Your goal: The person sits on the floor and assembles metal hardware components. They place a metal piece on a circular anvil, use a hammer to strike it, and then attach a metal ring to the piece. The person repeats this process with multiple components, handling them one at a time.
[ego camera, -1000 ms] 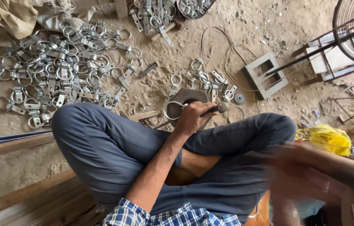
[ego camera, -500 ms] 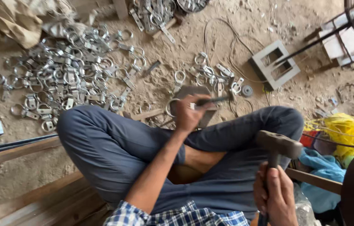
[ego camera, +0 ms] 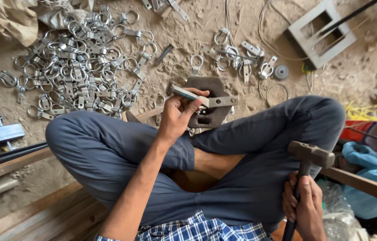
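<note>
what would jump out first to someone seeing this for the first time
First the left hand at centre, holding a flat metal strip over a dark six-sided block on the sandy ground. Next the hammer gripped by the right hand at lower right. Then the big heap of shiny metal rings at upper left.

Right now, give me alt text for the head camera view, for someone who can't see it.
A person sits cross-legged on sandy ground, left hand holding a flat metal strip over a hexagonal metal block, right hand gripping a hammer. A pile of metal ring clamps lies beyond the knees.
</note>
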